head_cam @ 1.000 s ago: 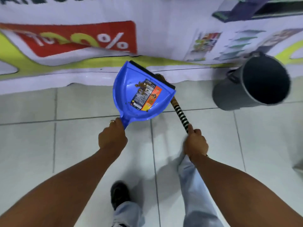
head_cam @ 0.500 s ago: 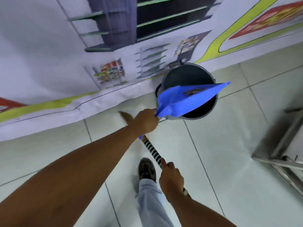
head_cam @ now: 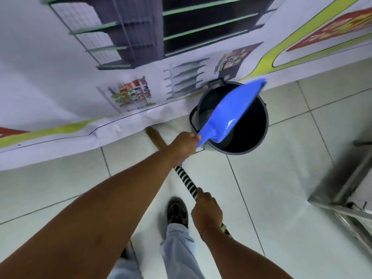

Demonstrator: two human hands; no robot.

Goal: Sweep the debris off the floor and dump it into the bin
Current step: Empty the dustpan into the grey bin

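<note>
My left hand [head_cam: 183,144] grips the handle of a blue dustpan [head_cam: 231,111], which is turned over above the mouth of a dark grey bin [head_cam: 254,135]; only the pan's glossy underside shows, so its contents are hidden. My right hand [head_cam: 206,213] holds the black-and-white striped handle of a broom [head_cam: 186,179]. The broom's brown bristles [head_cam: 154,135] rest on the floor by the wall, left of the bin. The bin's inside looks dark.
A printed banner [head_cam: 141,67] covers the wall right behind the bin. A metal frame [head_cam: 346,188] stands on the pale floor tiles at the right. My shoe [head_cam: 177,211] and trouser legs are below the hands.
The dustpan went from level in front of me to over the bin, then tipped upside down. My view turned right toward the bin. The broom stayed in my right hand.
</note>
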